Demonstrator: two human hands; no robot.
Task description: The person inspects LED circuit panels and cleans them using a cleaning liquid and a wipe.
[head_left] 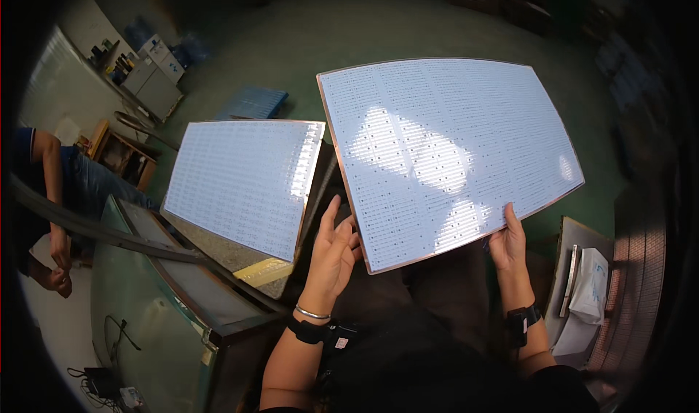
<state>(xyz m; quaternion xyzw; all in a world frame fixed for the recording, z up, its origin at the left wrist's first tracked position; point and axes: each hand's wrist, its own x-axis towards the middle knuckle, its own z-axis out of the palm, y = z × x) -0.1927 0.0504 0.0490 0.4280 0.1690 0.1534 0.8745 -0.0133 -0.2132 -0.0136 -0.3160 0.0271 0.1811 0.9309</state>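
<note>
The larger panel (451, 147), likely stiff and slick, is best edge-held: pinched at five o'clock by right fingers (514, 225); left fingers (329, 218), at eight, parted, contact unclear.

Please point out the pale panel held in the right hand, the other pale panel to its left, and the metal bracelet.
Held panel (451, 165): head view, middle of its dotted face.
Other panel (244, 184): head view, middle of its face.
Bracelet (312, 314): head view, front of its band.

Downward fisheye view from the head
</note>
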